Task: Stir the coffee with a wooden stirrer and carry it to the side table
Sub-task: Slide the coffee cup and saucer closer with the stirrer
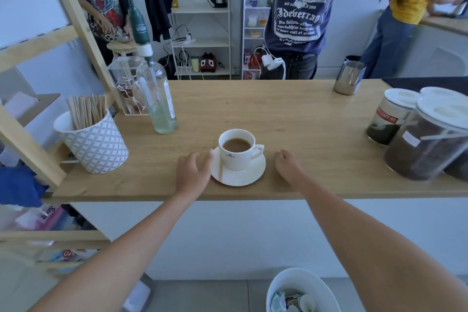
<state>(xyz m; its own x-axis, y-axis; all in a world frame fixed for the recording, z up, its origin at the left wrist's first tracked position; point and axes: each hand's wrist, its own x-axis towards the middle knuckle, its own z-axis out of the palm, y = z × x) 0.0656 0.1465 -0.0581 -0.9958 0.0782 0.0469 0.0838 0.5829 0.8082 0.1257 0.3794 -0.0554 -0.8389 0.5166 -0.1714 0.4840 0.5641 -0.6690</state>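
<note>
A white cup (239,157) of light brown coffee stands on a white saucer (247,176) near the front edge of the wooden counter (291,114). A wooden stirrer (221,171) lies on the saucer's left side. My left hand (193,171) rests on the counter with its fingers apart, and its fingertips touch the saucer's left rim. My right hand (287,163) lies just right of the saucer, fingers loosely curled, holding nothing. A patterned white pot (97,144) at the left holds several more wooden stirrers (87,110).
A clear bottle with a green pump (158,99) stands behind the cup. Coffee jars (425,139) crowd the right end, and a steel jug (349,77) sits at the far edge. Three people stand beyond the counter. A white bin (301,291) is on the floor below.
</note>
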